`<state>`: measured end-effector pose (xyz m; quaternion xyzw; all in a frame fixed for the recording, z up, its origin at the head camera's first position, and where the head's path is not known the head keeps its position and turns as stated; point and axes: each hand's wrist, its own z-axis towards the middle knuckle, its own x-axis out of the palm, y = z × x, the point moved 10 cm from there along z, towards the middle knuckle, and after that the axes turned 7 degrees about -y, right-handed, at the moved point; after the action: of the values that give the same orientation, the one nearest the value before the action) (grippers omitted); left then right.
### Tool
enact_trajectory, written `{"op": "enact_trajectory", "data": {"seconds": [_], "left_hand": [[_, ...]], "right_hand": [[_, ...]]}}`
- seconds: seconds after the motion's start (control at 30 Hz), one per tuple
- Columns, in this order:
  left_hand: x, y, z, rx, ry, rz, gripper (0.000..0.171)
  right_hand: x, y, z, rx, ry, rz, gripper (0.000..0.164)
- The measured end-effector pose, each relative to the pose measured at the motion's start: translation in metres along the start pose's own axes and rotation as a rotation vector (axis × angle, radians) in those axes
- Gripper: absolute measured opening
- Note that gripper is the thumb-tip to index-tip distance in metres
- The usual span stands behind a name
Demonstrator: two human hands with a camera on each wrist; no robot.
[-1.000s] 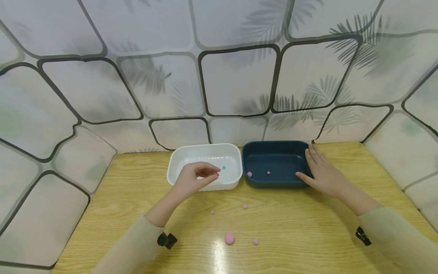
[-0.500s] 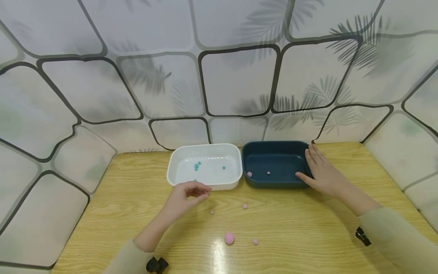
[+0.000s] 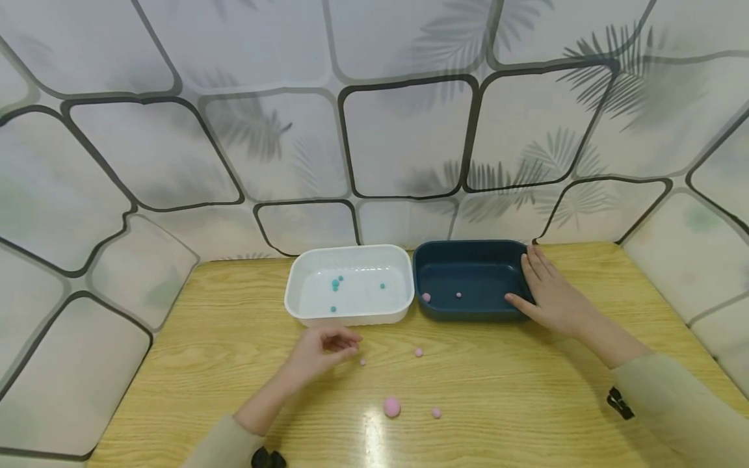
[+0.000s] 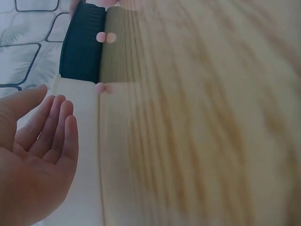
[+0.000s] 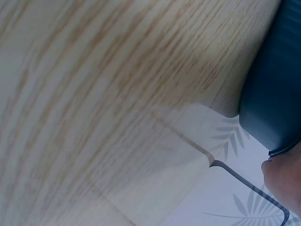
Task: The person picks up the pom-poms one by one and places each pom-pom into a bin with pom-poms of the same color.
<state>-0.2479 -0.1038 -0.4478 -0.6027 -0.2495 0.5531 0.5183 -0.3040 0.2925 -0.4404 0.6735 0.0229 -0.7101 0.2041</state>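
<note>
In front of the white tray [image 3: 351, 320], my left hand [image 3: 320, 354] hovers over the table with thumb and fingers apart and nothing between them. A tiny pink ball [image 3: 363, 363] lies just beyond its fingertips. In the left wrist view the left hand [image 4: 40, 150] shows a bare palm and gently bent fingers. My right hand [image 3: 552, 296] rests with straight fingers on the right end of the dark blue tray [image 3: 474, 313]. Only part of the right hand [image 5: 284, 183] shows in the right wrist view, against that tray [image 5: 270, 89].
Several teal balls [image 3: 335, 284] lie in the white tray. Two pink balls, one larger [image 3: 426, 298], are in the blue tray. On the wooden table [image 3: 497, 390] lie a big pink ball [image 3: 392, 407] and smaller pink balls [image 3: 419, 352]. A patterned wall [image 3: 404, 143] stands behind.
My left hand has come back from over the white tray toward the table's front, uncovering the teal balls, and lowered near the tiny pink ball. The right hand has stayed put.
</note>
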Motion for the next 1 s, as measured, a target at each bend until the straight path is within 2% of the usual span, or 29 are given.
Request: {"op": "enact_trajectory", "data": {"seconds": [0.17, 0.4, 0.73, 1.0], "left_hand": [[0.003, 0.008, 0.002, -0.012, 0.022, 0.023, 0.020], [0.006, 0.016, 0.003, -0.013, 0.040, 0.103, 0.023], [0.013, 0.017, 0.004, 0.018, 0.068, 0.214, 0.019], [0.019, 0.012, 0.004, 0.064, 0.086, 0.305, 0.017]], "right_hand": [[0.001, -0.002, 0.001, -0.002, 0.001, -0.012, 0.105], [0.001, -0.002, 0.002, -0.003, 0.004, -0.012, 0.106], [0.000, -0.001, 0.001, -0.005, 0.006, -0.002, 0.105], [0.000, -0.001, 0.001, -0.007, 0.000, -0.019, 0.105]]}}
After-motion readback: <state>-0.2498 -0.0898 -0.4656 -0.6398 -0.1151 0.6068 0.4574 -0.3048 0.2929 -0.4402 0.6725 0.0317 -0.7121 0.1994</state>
